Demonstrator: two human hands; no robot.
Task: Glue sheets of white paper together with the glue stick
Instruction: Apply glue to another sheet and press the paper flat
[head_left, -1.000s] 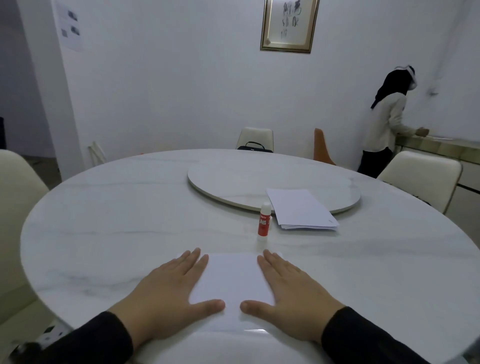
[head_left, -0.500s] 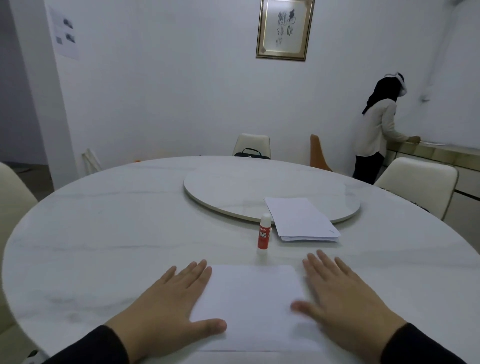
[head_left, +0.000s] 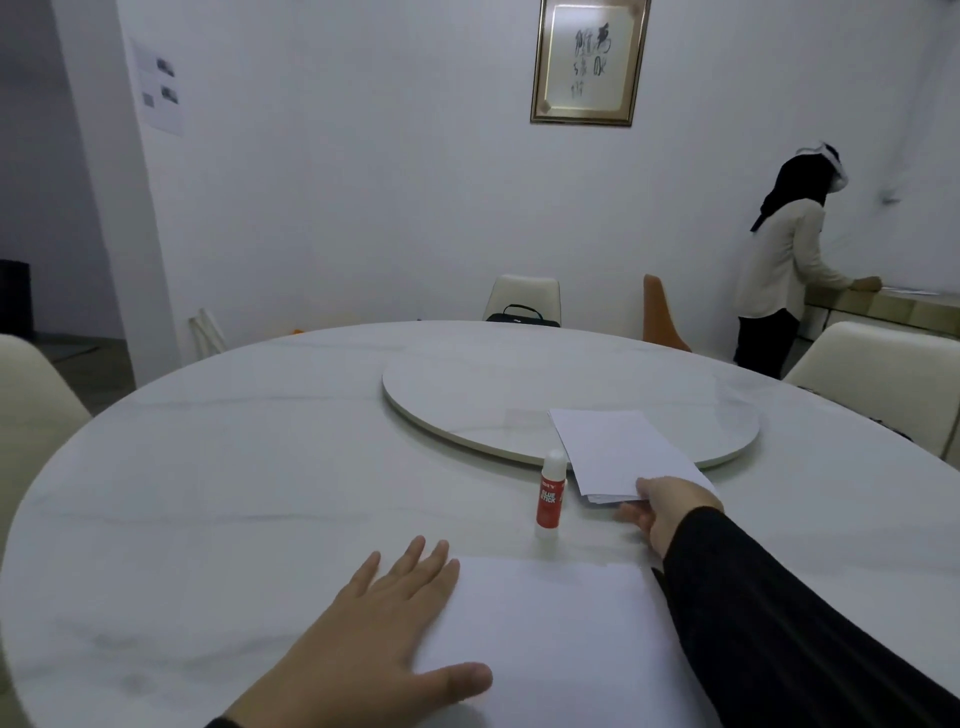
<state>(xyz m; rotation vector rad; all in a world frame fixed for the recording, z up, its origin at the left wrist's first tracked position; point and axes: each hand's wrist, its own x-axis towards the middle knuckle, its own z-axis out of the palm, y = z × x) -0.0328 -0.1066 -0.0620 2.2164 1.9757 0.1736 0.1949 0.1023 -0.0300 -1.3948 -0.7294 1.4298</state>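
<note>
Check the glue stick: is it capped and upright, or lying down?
Upright and capped. The glue stick stands on the table with its white cap on top, beside the paper stack; neither hand touches it.

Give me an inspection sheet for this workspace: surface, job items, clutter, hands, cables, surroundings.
Surface: round white marble table with a raised turntable at its middle.
Job items: one paper sheet flat at the near edge; paper stack lying partly on the turntable; glue stick upright, capped, left of the stack.
Clutter: nothing seen on the table.
Hands: left hand lies flat, fingers straight, at the sheet's left edge; right hand pinches the stack's near corner.
Cables: nothing seen.
Surroundings: cream chairs around the table, a black bag on the far chair, framed calligraphy on the wall, another person standing at a counter far right.
</note>
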